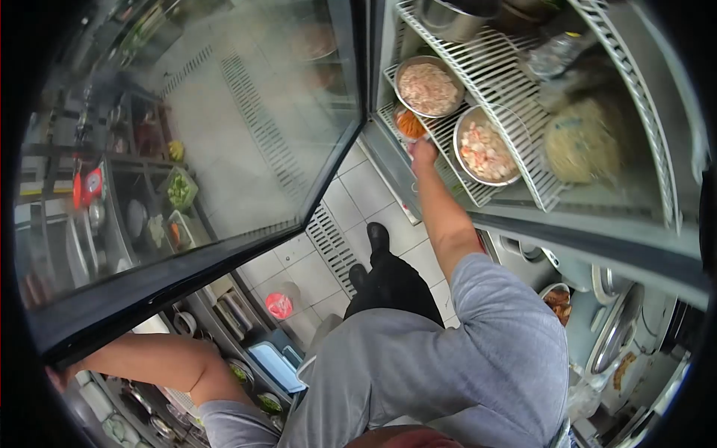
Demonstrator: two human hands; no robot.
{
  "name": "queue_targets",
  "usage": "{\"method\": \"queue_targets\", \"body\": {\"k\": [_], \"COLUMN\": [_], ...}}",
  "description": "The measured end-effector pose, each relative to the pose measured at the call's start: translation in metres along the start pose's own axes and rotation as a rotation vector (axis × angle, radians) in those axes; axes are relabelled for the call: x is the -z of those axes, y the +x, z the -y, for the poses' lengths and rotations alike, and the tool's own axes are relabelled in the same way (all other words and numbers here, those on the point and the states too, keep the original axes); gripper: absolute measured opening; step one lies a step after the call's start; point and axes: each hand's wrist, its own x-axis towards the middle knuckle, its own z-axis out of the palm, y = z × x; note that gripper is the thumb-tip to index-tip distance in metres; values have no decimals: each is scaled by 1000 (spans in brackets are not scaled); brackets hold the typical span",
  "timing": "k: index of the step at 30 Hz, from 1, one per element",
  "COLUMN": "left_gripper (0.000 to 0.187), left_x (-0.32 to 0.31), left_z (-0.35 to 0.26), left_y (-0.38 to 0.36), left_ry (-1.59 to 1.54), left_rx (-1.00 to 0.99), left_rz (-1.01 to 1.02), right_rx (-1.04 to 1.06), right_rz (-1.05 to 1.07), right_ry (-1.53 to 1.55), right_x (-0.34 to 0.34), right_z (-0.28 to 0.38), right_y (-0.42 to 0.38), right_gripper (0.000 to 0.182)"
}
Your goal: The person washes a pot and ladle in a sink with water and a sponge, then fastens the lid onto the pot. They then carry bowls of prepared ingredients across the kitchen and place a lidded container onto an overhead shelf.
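Note:
A tall glass-fronted fridge door (187, 267) stands open on my left. My left hand (58, 377) is at the door's outer edge, at the dark rim of the view, its fingers hidden. My right hand (423, 151) reaches into the fridge, closed at the near side of a small clear container (410, 124) of orange shreds that look like carrot. Beside this container, a round metal bowl of pale chopped meat (429, 86) sits on a white wire shelf (441, 138). Another metal bowl with pinkish-white chunks (487, 145) is just right of my wrist.
Higher shelves hold a metal pot (455, 19) and a bag of pale yellowish food (582, 142). A drain grate (332, 246) runs along the tiled floor, near a red-topped container (279, 305). Counters with cookware line the left; a lidded cooker (618, 328) is at right.

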Motion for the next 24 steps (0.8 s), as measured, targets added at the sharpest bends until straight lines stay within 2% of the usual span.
{"method": "queue_targets", "body": {"k": [1, 3, 4, 6, 9, 12, 13, 14, 15, 16, 17, 18, 19, 20, 21, 22, 23, 24], "left_gripper": [101, 101, 101, 100, 100, 100, 100, 99, 99, 99, 99, 99, 99, 96, 94, 88, 82, 65], "left_x": [3, 6, 9, 11, 16, 23, 27, 33, 39, 50, 56, 57, 53, 34, 14, -4, -23, -11], "left_z": [7, 17, 20, 25, 29, 30, 32, 33, 35, 37, 42, 43, 43, 25, 7, -25, -57, -41], "left_y": [5, 13, 14, 18, 26, 34, 37, 41, 44, 52, 52, 51, 44, 23, 1, -30, -62, -57], "left_ry": [27, 65, 76, 89, 91, 43, 17, -13, -56, -124, -184, -248, -299, -294, -290, -222, -153, -392], "left_rx": [15, 27, 30, 40, 50, 51, 49, 48, 43, 38, 18, 3, -15, 3, 21, -92, -204, -165], "left_rz": [0, 4, 2, 16, 27, 52, 67, 84, 117, 164, 207, 228, 225, 132, 38, 14, -19, -11], "right_rx": [-98, -156, -198, -316, -415, -278, -174, -128, -52, -68, 70, 201, 70, -65, 17, 89, -3, -93], "right_rz": [21, 74, 69, 188, 394, 493, 647, 756, 958, 1050, 1071, 1076, 921, 765, 634, 498, 389, 283], "right_ry": [135, 164, 184, 161, -34, -407, -690, -746, -936, -1167, -1312, -1460, -1493, -1507, -1498, -1487, -1423, -1354], "right_x": [-13, -31, -36, -31, -20, 5, 27, 50, 78, 96, 129, 166, 196, 226, 261, 299, 338, 376], "right_z": [-10, -18, -18, -18, -34, -78, -113, -100, -138, -129, -154, -179, -169, -158, -159, -163, -176, -187], "right_y": [32, 73, 78, 78, 48, -28, -38, -87, -98, -133, -151, -166, -196, -223, -242, -264, -275, -285], "right_gripper": [26, 18, 15, 10, 12, 22, 21, 25, 31, 34, 34, 36, 44, 52, 53, 54, 51, 48]}}
